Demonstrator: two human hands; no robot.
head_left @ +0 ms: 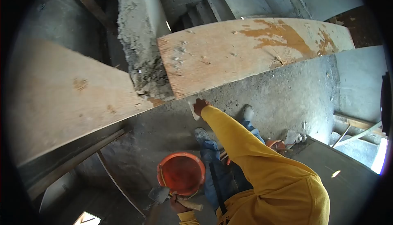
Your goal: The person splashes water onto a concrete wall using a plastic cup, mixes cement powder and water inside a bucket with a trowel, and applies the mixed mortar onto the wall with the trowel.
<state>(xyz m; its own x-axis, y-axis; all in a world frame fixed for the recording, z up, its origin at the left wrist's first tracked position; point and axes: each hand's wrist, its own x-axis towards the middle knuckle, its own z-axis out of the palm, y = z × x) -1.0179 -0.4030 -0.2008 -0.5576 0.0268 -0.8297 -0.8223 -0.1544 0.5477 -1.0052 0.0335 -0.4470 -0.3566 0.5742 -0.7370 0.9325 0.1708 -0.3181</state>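
Observation:
My right hand [199, 106] reaches out in a yellow sleeve, its fingers closed around a pale flat piece [194, 111] whose kind I cannot make out. That piece is just below the near edge of the wooden board and the rough mortar end of the wall. Low in the view, my left hand [177, 204] is closed on a trowel [159, 194], with its wooden handle pointing right and grey blade left. Right above that hand is an orange bucket [181, 174], reddish inside. Whether the left hand also grips the bucket's handle is hidden.
A wide stained board [229, 55] with crumbs of mortar spans the upper middle; another board [77, 90] lies left. Between them runs a rough concrete wall top [141, 40]. Stairs [206, 10] are behind. Wooden poles [77, 159] stand lower left; an orange container [276, 145] sits right.

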